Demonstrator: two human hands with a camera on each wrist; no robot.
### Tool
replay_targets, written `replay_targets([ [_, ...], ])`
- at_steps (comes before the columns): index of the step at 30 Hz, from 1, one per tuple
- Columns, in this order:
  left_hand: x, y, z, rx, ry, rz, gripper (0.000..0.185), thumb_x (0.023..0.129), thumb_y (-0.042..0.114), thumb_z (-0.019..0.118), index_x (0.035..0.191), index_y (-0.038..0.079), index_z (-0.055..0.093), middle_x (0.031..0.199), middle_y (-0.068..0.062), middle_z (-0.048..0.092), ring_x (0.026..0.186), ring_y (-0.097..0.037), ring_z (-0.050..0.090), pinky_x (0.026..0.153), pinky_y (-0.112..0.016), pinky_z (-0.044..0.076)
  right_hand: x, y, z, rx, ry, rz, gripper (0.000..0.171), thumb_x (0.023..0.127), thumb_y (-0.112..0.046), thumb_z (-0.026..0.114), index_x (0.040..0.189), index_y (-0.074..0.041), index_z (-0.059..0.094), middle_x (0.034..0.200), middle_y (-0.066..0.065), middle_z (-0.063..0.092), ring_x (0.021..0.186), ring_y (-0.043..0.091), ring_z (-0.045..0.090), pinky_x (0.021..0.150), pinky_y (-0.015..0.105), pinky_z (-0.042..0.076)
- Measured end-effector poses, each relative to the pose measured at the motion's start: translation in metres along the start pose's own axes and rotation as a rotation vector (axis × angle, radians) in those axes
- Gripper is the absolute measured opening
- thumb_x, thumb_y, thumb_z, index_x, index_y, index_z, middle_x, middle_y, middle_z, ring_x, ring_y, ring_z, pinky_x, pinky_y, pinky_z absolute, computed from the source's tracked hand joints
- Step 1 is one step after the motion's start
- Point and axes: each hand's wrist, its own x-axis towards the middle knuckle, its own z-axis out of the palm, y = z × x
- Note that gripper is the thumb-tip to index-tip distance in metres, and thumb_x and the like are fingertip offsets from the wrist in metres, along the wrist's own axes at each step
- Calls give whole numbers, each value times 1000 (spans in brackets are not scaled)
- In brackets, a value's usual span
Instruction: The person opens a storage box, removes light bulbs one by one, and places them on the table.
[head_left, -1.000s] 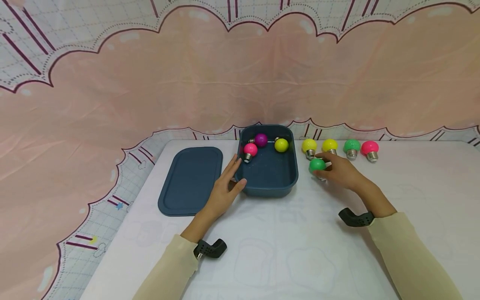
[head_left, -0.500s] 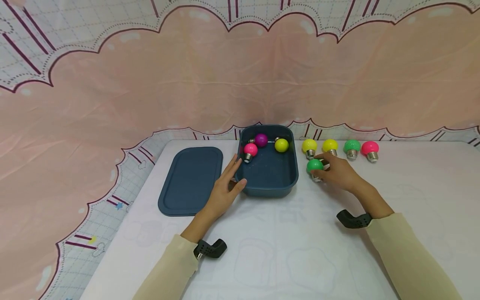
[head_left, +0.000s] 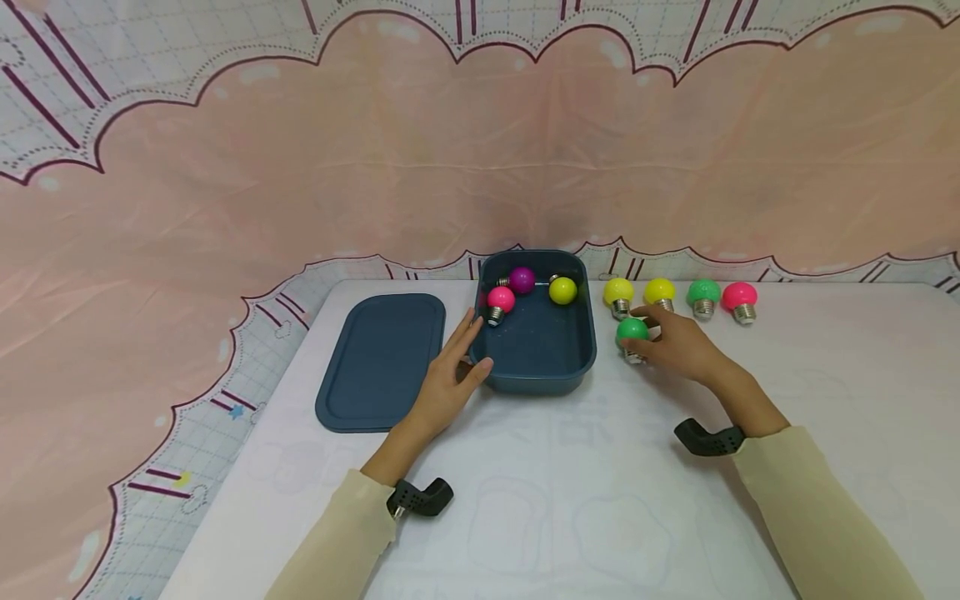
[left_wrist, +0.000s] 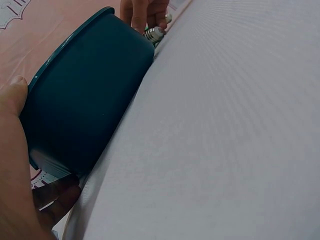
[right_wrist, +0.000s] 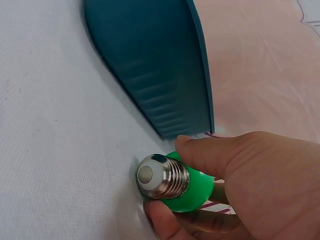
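Note:
Between thumb and fingers, my right hand (head_left: 678, 343) holds a green light bulb (right_wrist: 192, 187) just right of a dark blue box (head_left: 540, 385). The bulb's metal screw base faces the camera in the right wrist view. My left hand (head_left: 442, 383) rests along the box's left side, fingers straight, thumb at the rim in the left wrist view. Inside the box lie a purple bulb (head_left: 522, 280), a pink bulb (head_left: 501, 299) and a yellow bulb (head_left: 562, 291).
Behind my right hand stands a row of bulbs: two yellow, one (head_left: 618, 292) nearest the box, then a green bulb (head_left: 704, 292) and a pink bulb (head_left: 740, 297). A flat blue lid (head_left: 382, 358) lies left of the box on the white table (head_left: 555, 500).
The green bulb in my right hand has turned slightly and shifted a little left, so its metal base shows more. The left hand and the box have stayed put.

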Motion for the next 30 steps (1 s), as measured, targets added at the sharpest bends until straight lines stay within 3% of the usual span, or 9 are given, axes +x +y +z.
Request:
replay_targets([
  [15, 1, -2, 0, 5, -8, 10, 57, 94, -1, 55, 146, -5, 32, 154, -21, 21, 79, -27, 53, 73, -31, 48, 2, -3, 12, 36, 38, -68, 52, 94, -23, 61, 137, 2, 45, 121, 24, 56, 97, 36, 59, 76, 41, 53],
  [30, 3, -3, 0, -2, -11, -1, 57, 94, 0, 55, 146, -5, 32, 155, -21, 21, 78, -27, 53, 73, -27, 47, 4, -1, 9, 11, 28, -15, 56, 95, -28, 61, 141, -1, 43, 130, 26, 52, 103, 40, 56, 83, 48, 49],
])
